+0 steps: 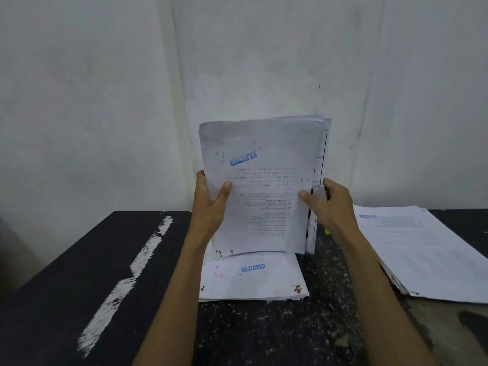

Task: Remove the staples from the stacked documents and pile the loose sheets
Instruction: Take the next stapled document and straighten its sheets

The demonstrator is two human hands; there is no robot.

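I hold a bundle of sheets upright over the table, its bottom edge resting on a flat stack of documents stamped "REJECTED" in blue. The front sheet of the bundle is upside down and carries the same blue stamp. My left hand grips the bundle's left edge, thumb on the front. My right hand grips the right edge, with a small pale object pinched against the paper; I cannot tell what it is. A second pile of loose sheets lies flat at the right.
The table is dark with a white paint streak on its left part and speckles in the middle. A white wall stands right behind it. A small yellow-green item shows beside my right wrist.
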